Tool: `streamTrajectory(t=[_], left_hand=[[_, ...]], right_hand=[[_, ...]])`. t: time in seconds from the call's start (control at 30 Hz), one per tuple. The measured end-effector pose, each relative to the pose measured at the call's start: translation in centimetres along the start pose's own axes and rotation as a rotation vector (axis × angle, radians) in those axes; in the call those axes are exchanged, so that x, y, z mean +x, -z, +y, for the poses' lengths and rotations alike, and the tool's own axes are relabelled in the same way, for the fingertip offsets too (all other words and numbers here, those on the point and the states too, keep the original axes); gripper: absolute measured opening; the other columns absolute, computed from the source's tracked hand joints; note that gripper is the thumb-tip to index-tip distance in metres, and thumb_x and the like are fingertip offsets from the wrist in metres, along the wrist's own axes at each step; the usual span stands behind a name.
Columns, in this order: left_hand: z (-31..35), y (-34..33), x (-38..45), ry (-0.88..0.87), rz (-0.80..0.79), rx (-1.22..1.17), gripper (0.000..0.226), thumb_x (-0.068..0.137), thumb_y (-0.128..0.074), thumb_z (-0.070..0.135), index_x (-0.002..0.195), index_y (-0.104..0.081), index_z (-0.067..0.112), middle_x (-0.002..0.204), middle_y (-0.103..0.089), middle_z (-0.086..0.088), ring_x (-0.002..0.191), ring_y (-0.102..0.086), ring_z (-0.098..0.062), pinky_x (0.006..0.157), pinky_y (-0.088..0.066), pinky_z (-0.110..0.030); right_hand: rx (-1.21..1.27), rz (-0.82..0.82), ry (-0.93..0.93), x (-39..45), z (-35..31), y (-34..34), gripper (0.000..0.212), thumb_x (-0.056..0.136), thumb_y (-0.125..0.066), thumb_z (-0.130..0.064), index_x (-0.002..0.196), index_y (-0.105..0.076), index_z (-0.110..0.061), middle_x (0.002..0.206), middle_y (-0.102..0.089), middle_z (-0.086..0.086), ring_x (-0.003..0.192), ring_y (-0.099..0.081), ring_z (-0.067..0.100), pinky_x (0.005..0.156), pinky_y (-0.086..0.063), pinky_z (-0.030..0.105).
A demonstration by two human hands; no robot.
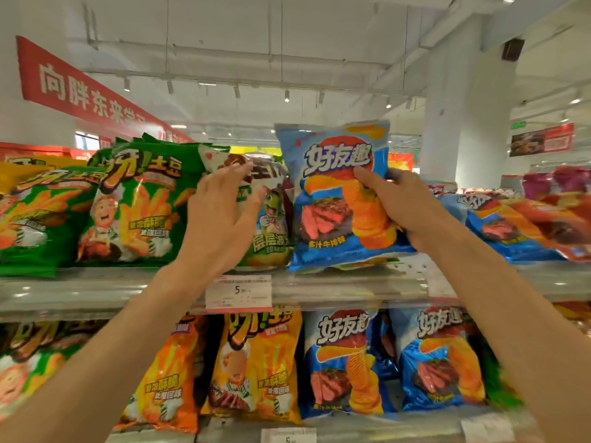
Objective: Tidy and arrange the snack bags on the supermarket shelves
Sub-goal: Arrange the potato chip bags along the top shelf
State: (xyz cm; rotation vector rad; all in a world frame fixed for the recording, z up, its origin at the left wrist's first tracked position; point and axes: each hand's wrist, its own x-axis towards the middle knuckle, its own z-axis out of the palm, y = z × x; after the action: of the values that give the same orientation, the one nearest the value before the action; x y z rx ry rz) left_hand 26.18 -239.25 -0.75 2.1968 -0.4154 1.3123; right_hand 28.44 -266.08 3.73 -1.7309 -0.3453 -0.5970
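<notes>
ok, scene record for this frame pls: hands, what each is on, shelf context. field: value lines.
setting: supermarket snack aisle, head view
right hand: grips blue chip bag, upright on upper shelf
left hand: fingers spread, reaching at green-and-white bag left of the blue one; contact unclear
left neighbours: green fries bags
right neighbours: blue bags lying tilted
lower shelf: orange bags, blue bags
price tag: on upper shelf edge
</notes>
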Motion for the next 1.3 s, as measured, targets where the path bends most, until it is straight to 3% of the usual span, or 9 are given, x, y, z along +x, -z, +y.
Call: streamTrajectory(t=[0.17, 0.37, 0.53, 0.63, 0.8, 0.93, 1.1, 1.2, 1.3], left_hand=[[-1.0, -2.0, -0.4, 0.028, -0.148, 0.135, 0.068, 0.101, -0.043, 0.063, 0.161, -0.028, 0.036, 0.174, 0.000, 0.008, 0.160, 0.002, -0.019, 0.122, -0.022, -0.060], [-2.2, -2.6, 0.8, 0.150, -0.367, 0.110, 0.078, 0.100, -0.036, 0.069, 0.164, -0.001, 0.043, 0.172, 0.015, 0.011, 0.160, 0.011, -0.016, 0.128, -0.010, -0.056], [-2.1, -2.5, 0.6, 0.104, -0.318, 0.176, 0.075, 0.101, -0.032, 0.069, 0.164, -0.003, 0.040, 0.173, 0.014, 0.005, 0.159, 0.013, -0.018, 0.129, 0.001, -0.053], [-1.4, -2.5, 0.3, 0.034, -0.165, 0.231, 0.070, 0.102, -0.039, 0.062, 0.163, -0.022, 0.032, 0.175, -0.001, -0.003, 0.160, 0.005, -0.022, 0.129, 0.002, -0.050], [2.3, -3.8, -0.1, -0.182, -0.058, 0.151, 0.050, 0.100, -0.062, 0.038, 0.144, -0.056, 0.016, 0.149, -0.050, -0.010, 0.143, -0.040, -0.030, 0.118, -0.031, -0.045], [5.7, -6.4, 0.2, -0.202, -0.285, 0.100, 0.058, 0.100, -0.054, 0.054, 0.151, -0.049, 0.026, 0.157, -0.042, -0.001, 0.147, -0.033, -0.024, 0.119, -0.032, -0.045], [6.3, -8.8, 0.2, -0.223, -0.445, 0.159, 0.071, 0.097, -0.041, 0.067, 0.160, -0.031, 0.038, 0.170, -0.023, 0.005, 0.158, -0.013, -0.018, 0.128, -0.017, -0.047], [5.9, -9.1, 0.1, -0.217, -0.413, 0.142, 0.068, 0.098, -0.044, 0.066, 0.159, -0.034, 0.038, 0.169, -0.027, 0.007, 0.158, -0.015, -0.018, 0.127, -0.017, -0.048], [6.0, -9.3, -0.1, -0.230, -0.391, 0.169, 0.066, 0.099, -0.043, 0.064, 0.159, -0.035, 0.037, 0.168, -0.027, 0.007, 0.157, -0.016, -0.018, 0.125, -0.018, -0.048]], right_hand=[[0.113, 0.007, -0.105, 0.8, 1.5, 2.3, 0.033, 0.092, -0.071, -0.051, 0.103, -0.070, -0.020, 0.077, -0.077, -0.006, 0.065, -0.073, 0.009, 0.059, -0.056, 0.028], [0.325, -0.136, -0.232, 0.3, 2.0, 1.9, 0.029, 0.105, -0.056, -0.038, 0.082, -0.052, -0.021, 0.045, -0.052, -0.012, 0.032, -0.048, 0.003, 0.033, -0.037, 0.016], [0.319, -0.189, -0.222, -0.2, 1.8, 2.0, 0.029, 0.106, -0.054, -0.036, 0.081, -0.053, -0.022, 0.043, -0.055, -0.012, 0.032, -0.050, 0.000, 0.032, -0.038, 0.016], [0.291, -0.151, -0.190, 0.1, 1.6, 3.3, 0.022, 0.103, -0.060, -0.037, 0.095, -0.063, -0.017, 0.064, -0.068, -0.006, 0.047, -0.064, 0.005, 0.041, -0.048, 0.020], [0.143, 0.045, -0.114, 2.1, 2.3, 8.0, 0.035, 0.099, -0.066, -0.040, 0.125, -0.065, -0.016, 0.086, -0.076, -0.005, 0.069, -0.073, 0.010, 0.061, -0.058, 0.029], [0.002, 0.175, -0.094, 3.9, 4.3, 10.5, 0.037, 0.099, -0.062, -0.049, 0.122, -0.061, -0.020, 0.086, -0.068, -0.006, 0.067, -0.071, 0.008, 0.051, -0.049, 0.024], [-0.386, 0.189, -0.048, 3.8, 7.9, 11.1, 0.056, 0.104, -0.051, -0.048, 0.149, -0.042, -0.016, 0.139, -0.059, 0.005, 0.123, -0.058, 0.023, 0.106, -0.046, 0.040], [-0.549, 0.218, 0.107, 2.6, 8.1, 10.8, 0.067, 0.105, -0.048, -0.050, 0.159, -0.029, -0.014, 0.161, -0.038, 0.009, 0.146, -0.037, 0.025, 0.120, -0.030, 0.043], [-0.587, 0.093, 0.265, 0.6, 7.6, 9.0, 0.059, 0.100, -0.049, -0.061, 0.144, -0.046, -0.021, 0.143, -0.053, 0.008, 0.133, -0.049, 0.028, 0.111, -0.039, 0.042]])
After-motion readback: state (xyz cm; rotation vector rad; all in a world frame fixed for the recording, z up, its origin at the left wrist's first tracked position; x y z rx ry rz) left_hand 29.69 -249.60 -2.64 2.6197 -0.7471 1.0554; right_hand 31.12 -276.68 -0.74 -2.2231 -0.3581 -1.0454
